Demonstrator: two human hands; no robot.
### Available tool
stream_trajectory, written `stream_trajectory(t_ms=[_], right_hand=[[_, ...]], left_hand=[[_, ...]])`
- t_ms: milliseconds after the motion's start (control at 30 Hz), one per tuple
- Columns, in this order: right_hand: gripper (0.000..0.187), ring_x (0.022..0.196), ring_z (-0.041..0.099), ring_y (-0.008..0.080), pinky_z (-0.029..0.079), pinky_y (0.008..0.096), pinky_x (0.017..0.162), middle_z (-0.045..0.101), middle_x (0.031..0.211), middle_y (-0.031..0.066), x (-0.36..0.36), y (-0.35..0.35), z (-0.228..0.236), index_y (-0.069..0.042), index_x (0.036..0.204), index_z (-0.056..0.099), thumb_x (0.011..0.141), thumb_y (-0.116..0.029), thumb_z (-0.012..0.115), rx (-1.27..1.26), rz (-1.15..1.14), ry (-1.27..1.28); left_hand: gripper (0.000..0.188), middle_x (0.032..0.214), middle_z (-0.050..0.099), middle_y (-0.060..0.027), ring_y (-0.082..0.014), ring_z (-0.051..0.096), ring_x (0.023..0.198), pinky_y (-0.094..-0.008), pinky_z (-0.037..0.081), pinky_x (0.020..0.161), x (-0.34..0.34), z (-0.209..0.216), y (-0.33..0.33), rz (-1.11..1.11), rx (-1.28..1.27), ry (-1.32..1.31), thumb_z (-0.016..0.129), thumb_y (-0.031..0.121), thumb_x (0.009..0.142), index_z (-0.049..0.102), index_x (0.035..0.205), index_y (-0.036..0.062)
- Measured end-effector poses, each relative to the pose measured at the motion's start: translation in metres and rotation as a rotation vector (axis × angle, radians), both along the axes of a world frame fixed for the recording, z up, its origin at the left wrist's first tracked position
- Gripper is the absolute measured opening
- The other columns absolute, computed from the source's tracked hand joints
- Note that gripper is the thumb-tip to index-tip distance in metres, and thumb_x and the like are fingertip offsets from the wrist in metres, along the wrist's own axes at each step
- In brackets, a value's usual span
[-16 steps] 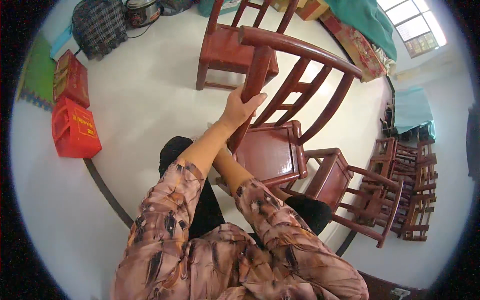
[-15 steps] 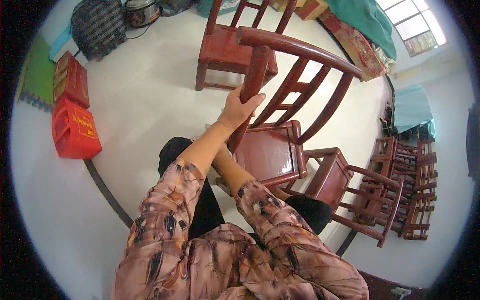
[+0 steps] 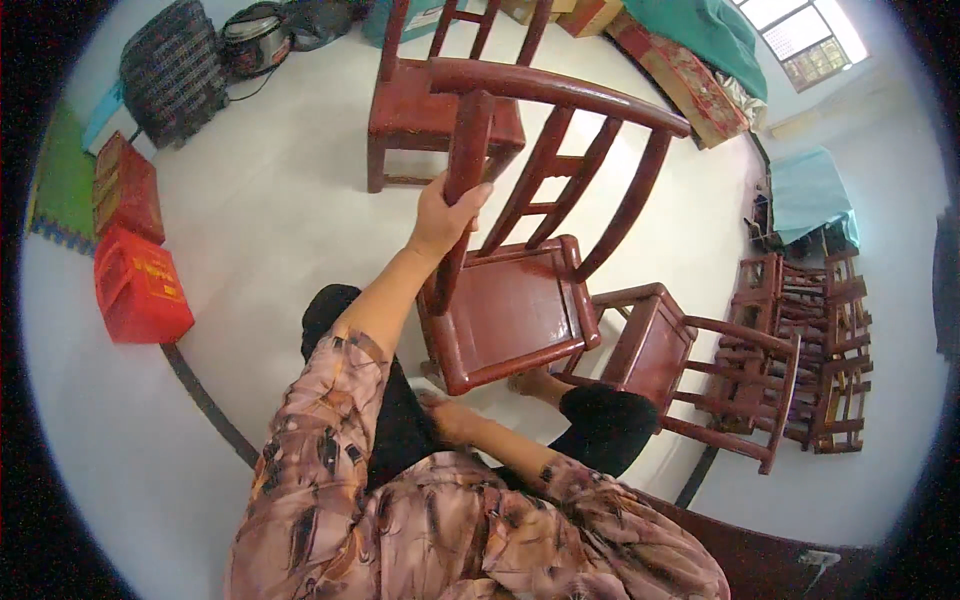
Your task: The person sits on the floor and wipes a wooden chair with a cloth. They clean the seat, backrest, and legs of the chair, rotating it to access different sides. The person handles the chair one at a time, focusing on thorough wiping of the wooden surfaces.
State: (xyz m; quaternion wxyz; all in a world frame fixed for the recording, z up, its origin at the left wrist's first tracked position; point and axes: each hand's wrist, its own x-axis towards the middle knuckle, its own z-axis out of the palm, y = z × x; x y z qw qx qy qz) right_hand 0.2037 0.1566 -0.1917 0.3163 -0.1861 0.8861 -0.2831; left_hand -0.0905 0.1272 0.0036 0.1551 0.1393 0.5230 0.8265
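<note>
My left hand (image 3: 442, 217) is wrapped around the left back post of a dark red wooden chair (image 3: 510, 318). That chair's curved top rail is toward me and its panelled seat faces up, just beyond my knees. My right hand (image 3: 450, 418) is low by my left thigh, near the front edge of the seat. Motion smears its fingers, so whether it holds anything cannot be made out. A second red chair (image 3: 650, 345) lies tipped beside my right knee, its back pointing right. Another red chair (image 3: 440, 118) stands upright farther off.
Along the left wall are a red plastic container (image 3: 146, 290) and a red box (image 3: 128, 190). A dark woven bundle (image 3: 175, 75) and a pot-like cooker (image 3: 254, 42) stand at the far left. Folded wooden chairs (image 3: 840, 350) lean on the right wall, near a teal cloth (image 3: 815, 200).
My right hand has drawn back from the chair toward my lap. My left hand keeps hold of the back post. The whole view has shifted slightly.
</note>
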Motion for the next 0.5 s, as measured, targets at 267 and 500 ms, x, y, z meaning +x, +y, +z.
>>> stream_trajectory(t_ms=[267,500], right_hand=[[0.043,0.106,0.051,0.0388,0.045,0.0425,0.088,0.054,0.112,0.0231,-0.086,0.165,0.177,-0.003,0.110,0.059,0.068,0.001,0.060,0.213,-0.787,0.189],[0.062,0.124,0.037,0.0398,0.040,0.0397,0.097,0.031,0.139,0.0222,-0.210,0.241,0.122,-0.004,0.125,0.048,0.066,0.014,0.054,0.235,-1.063,0.942]], left_hand=[[0.020,0.061,0.052,-0.0018,-0.0113,0.050,0.050,-0.0263,0.042,0.048,0.000,0.001,-0.002,0.032,-0.027,-0.016,0.064,0.022,0.083,0.054,0.082,0.0049],[0.021,0.063,0.051,-0.0030,-0.0139,0.050,0.052,-0.0291,0.043,0.052,0.002,0.001,-0.005,0.030,-0.050,0.038,0.061,0.024,0.084,0.051,0.083,0.0049]])
